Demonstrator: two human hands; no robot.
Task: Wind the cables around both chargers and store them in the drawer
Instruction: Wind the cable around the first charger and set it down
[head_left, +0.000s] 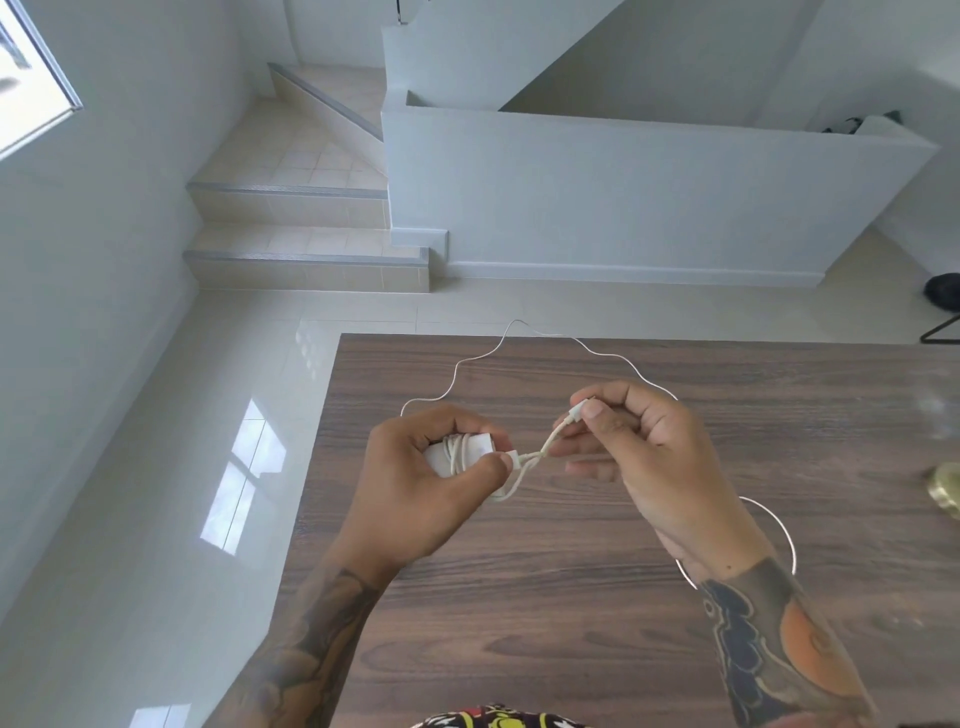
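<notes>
My left hand (431, 478) grips a white charger (470, 452) above the wooden table (571, 623), with several turns of its white cable wound round the block. My right hand (639, 452) pinches the plug end of that cable (574, 415) between thumb and forefinger. A short loop of it (522, 470) crosses between the two hands. A second white cable (519, 332) lies loose on the table beyond my hands, curving from the left past the far edge and round behind my right wrist (779, 525). The second charger and the drawer are out of sight.
A brass-coloured object (948, 488) sits at the table's right edge. Left of the table is glossy tiled floor (208, 415), with tiled steps (306, 265) and a low white wall (623, 208) beyond. A black stand (943, 312) is at far right.
</notes>
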